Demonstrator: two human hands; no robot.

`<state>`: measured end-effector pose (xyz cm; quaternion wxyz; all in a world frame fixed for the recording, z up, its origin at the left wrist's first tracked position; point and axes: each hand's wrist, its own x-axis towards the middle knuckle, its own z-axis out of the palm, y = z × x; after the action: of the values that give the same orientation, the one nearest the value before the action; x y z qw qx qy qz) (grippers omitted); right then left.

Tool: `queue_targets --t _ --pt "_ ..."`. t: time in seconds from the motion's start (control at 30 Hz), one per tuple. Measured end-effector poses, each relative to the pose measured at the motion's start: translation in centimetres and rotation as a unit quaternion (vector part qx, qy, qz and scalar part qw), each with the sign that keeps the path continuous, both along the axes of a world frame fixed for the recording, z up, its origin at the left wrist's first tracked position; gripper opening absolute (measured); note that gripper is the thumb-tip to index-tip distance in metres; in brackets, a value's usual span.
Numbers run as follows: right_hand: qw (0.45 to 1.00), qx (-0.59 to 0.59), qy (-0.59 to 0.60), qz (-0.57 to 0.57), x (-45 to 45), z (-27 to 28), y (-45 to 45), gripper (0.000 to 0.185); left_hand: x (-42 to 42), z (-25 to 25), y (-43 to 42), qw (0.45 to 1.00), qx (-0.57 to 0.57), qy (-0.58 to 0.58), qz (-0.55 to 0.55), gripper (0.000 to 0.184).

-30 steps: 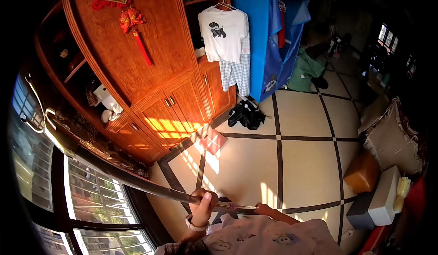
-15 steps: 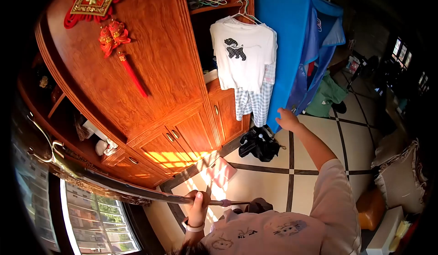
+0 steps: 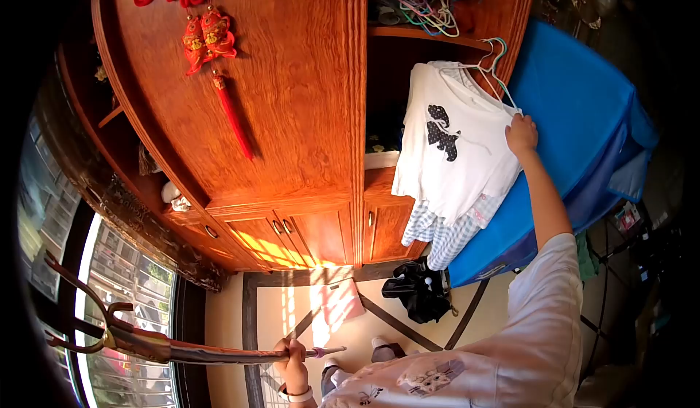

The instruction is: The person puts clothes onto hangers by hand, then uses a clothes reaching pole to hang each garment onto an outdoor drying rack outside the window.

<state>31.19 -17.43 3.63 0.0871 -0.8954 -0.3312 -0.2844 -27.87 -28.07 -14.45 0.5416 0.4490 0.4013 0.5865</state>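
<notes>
My left hand [image 3: 293, 368] is wrapped round a pole [image 3: 219, 354] near its thin end. The forked metal hook [image 3: 106, 328] of the pole points left, in front of the window. My right hand [image 3: 521, 135] is closed on the shoulder of a white T-shirt [image 3: 467, 134] with a black dog print. The shirt hangs on a pale hanger [image 3: 499, 58] at the cabinet shelf, with blue checked trousers [image 3: 456, 236] beneath it.
A wooden cabinet [image 3: 299, 116] with a red hanging ornament [image 3: 210, 40] stands ahead. Loose hangers [image 3: 437, 7] lie on its shelf. A blue fabric wardrobe [image 3: 569, 116] is at the right. A black bag [image 3: 419, 291] and a pink square [image 3: 341, 302] are on the floor.
My right hand has left the pole and reached up to the T-shirt, gripping its shoulder. The shirt is now tilted. The view has moved closer to the cabinet; my left hand keeps the pole.
</notes>
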Motion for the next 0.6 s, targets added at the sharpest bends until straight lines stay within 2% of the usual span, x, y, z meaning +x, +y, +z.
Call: queue_targets --t 0.03,0.07,0.1,0.17,0.2,0.23,0.3,0.33,0.4,0.6 --pt "1.0 0.013 -0.004 0.016 0.0 0.2 0.2 0.026 0.7 0.0 -0.7 1.0 -0.002 -0.003 0.014 0.026" --pt "0.995 0.064 0.061 0.043 1.0 -0.3 0.9 0.027 1.3 -0.1 -1.4 1.0 0.0 0.014 0.018 0.028" --pt "0.995 0.059 0.064 0.054 2.1 -0.8 1.6 0.027 1.7 -0.3 -1.7 0.999 0.003 0.032 0.019 0.031" --pt "0.978 0.07 0.081 0.177 3.3 -1.5 2.6 0.026 2.8 -0.2 -2.8 0.997 -0.011 0.052 0.049 0.03" --pt "0.956 0.125 0.029 0.265 3.2 -1.8 2.8 0.024 3.2 0.1 -3.3 0.998 -0.021 0.045 0.041 0.03" --pt "0.954 0.127 0.029 0.272 3.3 -1.4 3.0 0.024 3.5 0.2 -3.5 0.998 -0.027 0.038 0.032 0.03" --pt "0.926 0.198 0.091 0.309 1.8 1.1 2.4 0.023 3.7 0.1 -4.4 0.997 -0.036 0.046 0.042 0.03" --pt "0.922 0.23 0.083 0.3 2.0 1.6 2.0 0.024 4.0 0.4 -5.1 0.998 -0.052 0.018 0.042 0.029" --pt "0.891 0.284 0.161 0.316 1.7 2.8 0.1 0.028 4.0 0.5 -6.4 0.997 -0.069 -0.014 0.039 0.031" --pt "0.862 0.337 0.142 0.352 -9.6 1.4 -13.4 0.023 3.1 -2.8 -9.8 0.991 -0.09 0.09 0.026 0.035"
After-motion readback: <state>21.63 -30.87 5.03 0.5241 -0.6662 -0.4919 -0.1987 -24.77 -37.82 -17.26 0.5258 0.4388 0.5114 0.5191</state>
